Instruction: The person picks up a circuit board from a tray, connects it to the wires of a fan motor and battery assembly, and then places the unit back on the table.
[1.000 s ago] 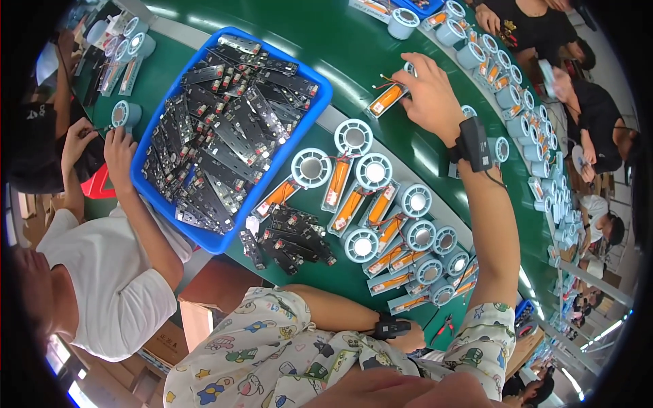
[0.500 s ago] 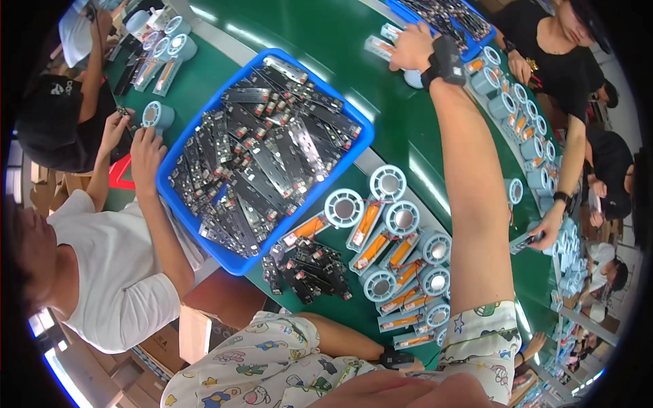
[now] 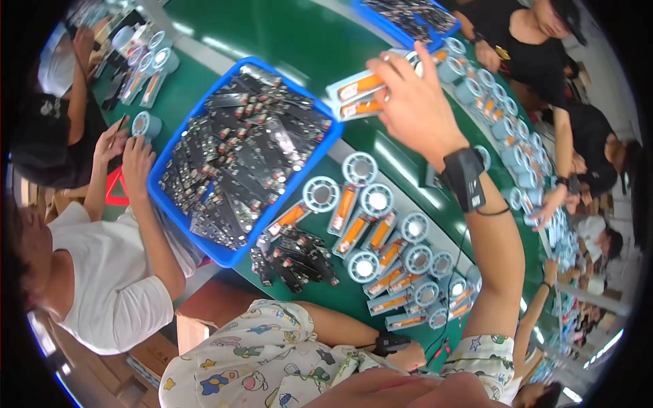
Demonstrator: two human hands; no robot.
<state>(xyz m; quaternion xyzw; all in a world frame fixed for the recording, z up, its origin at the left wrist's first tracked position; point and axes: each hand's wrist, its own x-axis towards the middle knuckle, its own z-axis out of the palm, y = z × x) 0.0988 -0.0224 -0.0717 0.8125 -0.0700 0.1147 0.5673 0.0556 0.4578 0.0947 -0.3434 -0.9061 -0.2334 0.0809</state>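
Note:
My right hand [image 3: 422, 112] is raised over the far part of the bench, its fingers closed around two light-blue handheld fan housings [image 3: 350, 110]. Orange batteries lie in their open handles, which point left toward the blue bin. My left hand [image 3: 410, 356] rests low at the near edge of the bench, below a group of similar fan housings [image 3: 388, 253]; its fingers are mostly hidden. A small pile of black circuit boards [image 3: 296, 258] lies left of that group.
A large blue bin [image 3: 238, 255] full of black boards stands left of centre. Another blue bin [image 3: 445, 34] sits at the far side. More fan housings [image 3: 507, 129] line the right side of the green bench. Co-workers sit at left and right.
My right hand has come back toward me with two fan housings lifted off the bench. My left hand has barely moved. The view has shifted slightly.

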